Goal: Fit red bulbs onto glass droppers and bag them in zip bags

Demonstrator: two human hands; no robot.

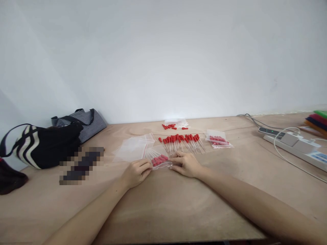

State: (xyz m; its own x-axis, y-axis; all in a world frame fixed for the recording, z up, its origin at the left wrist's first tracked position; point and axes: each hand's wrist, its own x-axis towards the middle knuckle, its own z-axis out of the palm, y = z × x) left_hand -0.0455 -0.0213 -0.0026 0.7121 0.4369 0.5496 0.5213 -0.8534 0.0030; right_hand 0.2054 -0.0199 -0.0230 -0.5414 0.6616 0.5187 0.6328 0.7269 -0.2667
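Note:
A clear zip bag (161, 165) with several red-bulbed droppers (157, 160) inside lies flat in front of me. My left hand (136, 173), fingers curled, grips the bag at its left corner. At the opposite corner my right hand (187, 164) pinches the bag's edge between thumb and fingers. Just behind the bag is a row of loose droppers (176, 139), red bulbs pointing away from me and clear stems toward me. Flat, unfilled zip bags (133, 148) lie behind my left hand. Filled bags (218, 139) with red bulbs are stacked beyond my right hand.
Loose red bulbs (168, 126) and clear stems (178, 121) lie near the wall. A black bag (56, 143) and a striped bag (89, 124) stand at left, near a blurred dark object (83, 165). To the right are a power strip (298, 149), cables and coloured folders (318, 120).

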